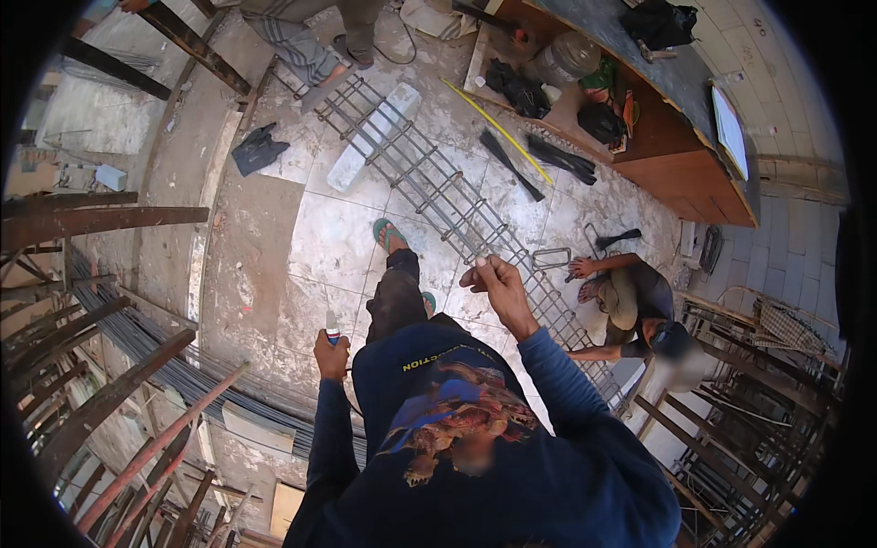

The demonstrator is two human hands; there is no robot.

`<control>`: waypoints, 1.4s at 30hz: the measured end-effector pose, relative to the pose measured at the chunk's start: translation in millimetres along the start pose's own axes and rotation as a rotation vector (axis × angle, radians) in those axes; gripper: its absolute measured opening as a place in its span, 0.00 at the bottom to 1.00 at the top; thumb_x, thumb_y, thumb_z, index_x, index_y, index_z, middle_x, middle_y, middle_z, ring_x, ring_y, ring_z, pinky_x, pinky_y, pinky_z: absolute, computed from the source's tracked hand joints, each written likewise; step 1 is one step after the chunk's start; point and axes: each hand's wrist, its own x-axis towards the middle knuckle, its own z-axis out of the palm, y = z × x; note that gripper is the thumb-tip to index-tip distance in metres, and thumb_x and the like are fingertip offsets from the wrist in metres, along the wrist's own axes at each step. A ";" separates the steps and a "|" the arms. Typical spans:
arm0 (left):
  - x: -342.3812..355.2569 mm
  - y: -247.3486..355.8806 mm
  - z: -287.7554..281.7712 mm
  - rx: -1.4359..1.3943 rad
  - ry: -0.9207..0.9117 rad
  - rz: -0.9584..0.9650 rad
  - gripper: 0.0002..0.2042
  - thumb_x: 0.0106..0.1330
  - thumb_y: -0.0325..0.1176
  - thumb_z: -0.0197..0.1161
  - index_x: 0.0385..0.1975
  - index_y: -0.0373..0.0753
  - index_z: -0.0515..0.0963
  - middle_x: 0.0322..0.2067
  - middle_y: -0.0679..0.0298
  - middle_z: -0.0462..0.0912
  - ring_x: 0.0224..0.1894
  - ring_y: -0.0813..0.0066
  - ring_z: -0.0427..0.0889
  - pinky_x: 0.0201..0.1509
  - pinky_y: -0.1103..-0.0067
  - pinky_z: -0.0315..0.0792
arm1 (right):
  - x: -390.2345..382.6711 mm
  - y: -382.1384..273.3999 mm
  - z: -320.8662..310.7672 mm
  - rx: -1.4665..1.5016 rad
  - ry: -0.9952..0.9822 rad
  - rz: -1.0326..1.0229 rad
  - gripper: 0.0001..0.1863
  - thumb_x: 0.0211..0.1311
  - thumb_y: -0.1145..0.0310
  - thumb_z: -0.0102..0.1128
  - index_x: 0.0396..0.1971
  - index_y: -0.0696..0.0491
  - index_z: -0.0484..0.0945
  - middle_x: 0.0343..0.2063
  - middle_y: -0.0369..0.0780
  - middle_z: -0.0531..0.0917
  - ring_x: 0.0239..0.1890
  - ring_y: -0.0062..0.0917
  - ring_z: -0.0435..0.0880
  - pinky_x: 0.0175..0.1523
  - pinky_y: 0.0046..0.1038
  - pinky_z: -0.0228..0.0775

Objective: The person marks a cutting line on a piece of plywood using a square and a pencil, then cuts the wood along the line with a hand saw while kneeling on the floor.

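Note:
My left hand (332,352) is closed around a small white bottle (332,325) with a pointed top and a coloured label, held beside my left leg. My right hand (493,288) is raised over a long rebar cage (411,175) of crossed bars and stirrups, its thumb and forefinger pinched; whatever they hold is too small to make out. The cage runs diagonally from beyond my feet towards the lower right, with a pale block (352,160) under its far part. Loose bent stirrups (551,258) lie beside it.
A co-worker (644,301) crouches at right by the cage; another person's legs (311,55) show at top. A wooden counter (681,178) holds bags and a jug. A yellow strip (493,128) and black bundles (562,163) lie on tiles. Timber props and bundled bars (183,361) fill the left.

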 end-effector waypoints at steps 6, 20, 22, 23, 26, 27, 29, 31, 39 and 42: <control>60.3 19.2 -2.5 -0.252 -0.068 -0.250 0.09 0.59 0.27 0.57 0.36 0.33 0.79 0.16 0.63 0.77 0.11 0.78 0.71 0.13 0.79 0.64 | 96.2 -56.9 -25.7 0.208 0.144 0.100 0.13 0.74 0.61 0.54 0.40 0.56 0.77 0.34 0.41 0.85 0.34 0.26 0.87 0.39 0.25 0.78; 117.0 136.0 -0.3 -0.282 -0.004 -0.207 0.08 0.65 0.32 0.66 0.32 0.33 0.77 0.15 0.64 0.77 0.11 0.79 0.72 0.13 0.81 0.64 | 328.5 -142.8 -114.9 0.401 0.417 -0.019 0.11 0.74 0.61 0.54 0.39 0.54 0.76 0.32 0.37 0.84 0.31 0.23 0.86 0.35 0.25 0.77; 127.0 152.4 10.0 -0.293 0.054 -0.243 0.08 0.65 0.32 0.65 0.31 0.33 0.77 0.16 0.63 0.77 0.11 0.78 0.72 0.12 0.80 0.64 | 390.7 -137.0 -119.3 0.471 0.328 0.092 0.10 0.74 0.61 0.54 0.40 0.53 0.77 0.32 0.37 0.83 0.33 0.25 0.87 0.35 0.27 0.80; 134.0 146.2 15.0 -0.333 0.110 -0.287 0.08 0.65 0.32 0.65 0.30 0.33 0.76 0.15 0.62 0.77 0.11 0.77 0.72 0.12 0.79 0.65 | 427.3 -133.2 -116.5 0.470 0.328 0.065 0.10 0.74 0.62 0.53 0.42 0.54 0.76 0.32 0.38 0.83 0.31 0.26 0.87 0.35 0.27 0.80; 125.1 165.7 45.4 -0.405 0.215 -0.306 0.12 0.65 0.34 0.65 0.24 0.33 0.76 0.16 0.61 0.79 0.10 0.77 0.72 0.12 0.80 0.63 | 556.1 -121.4 -128.1 0.582 0.354 0.111 0.10 0.73 0.63 0.53 0.44 0.54 0.75 0.32 0.39 0.83 0.33 0.28 0.87 0.36 0.29 0.81; 119.0 168.9 60.8 -0.426 0.302 -0.375 0.13 0.65 0.36 0.66 0.23 0.33 0.77 0.16 0.62 0.79 0.10 0.77 0.71 0.12 0.81 0.62 | 601.5 -121.4 -131.0 0.628 0.346 0.161 0.11 0.73 0.65 0.51 0.47 0.54 0.74 0.34 0.41 0.84 0.36 0.28 0.87 0.36 0.29 0.81; 96.8 186.7 97.3 -0.458 0.438 -0.435 0.11 0.66 0.36 0.66 0.29 0.33 0.77 0.16 0.62 0.79 0.10 0.78 0.71 0.11 0.80 0.61 | 690.5 -131.7 -137.9 0.617 0.365 0.204 0.11 0.72 0.64 0.51 0.48 0.54 0.74 0.36 0.41 0.84 0.37 0.28 0.86 0.37 0.29 0.81; 67.5 206.2 125.1 -0.253 0.416 -0.450 0.10 0.65 0.34 0.67 0.33 0.33 0.77 0.16 0.63 0.78 0.11 0.80 0.71 0.11 0.80 0.61 | 751.4 -106.1 -143.6 0.602 0.391 0.327 0.12 0.72 0.64 0.51 0.48 0.55 0.74 0.37 0.42 0.84 0.38 0.28 0.86 0.38 0.30 0.80; -15.8 318.7 227.5 -0.288 0.358 -0.880 0.06 0.61 0.25 0.63 0.35 0.32 0.78 0.15 0.64 0.76 0.11 0.78 0.72 0.13 0.79 0.64 | 983.0 -108.4 -196.7 0.897 0.592 0.240 0.14 0.68 0.65 0.51 0.48 0.54 0.75 0.40 0.41 0.83 0.38 0.31 0.84 0.42 0.36 0.76; -22.1 330.2 253.1 -0.247 0.297 -0.936 0.05 0.61 0.25 0.63 0.35 0.32 0.78 0.15 0.64 0.76 0.12 0.78 0.72 0.13 0.79 0.64 | 1049.2 -88.9 -250.9 0.577 0.673 0.111 0.16 0.67 0.62 0.52 0.50 0.52 0.75 0.42 0.40 0.81 0.42 0.32 0.82 0.49 0.40 0.73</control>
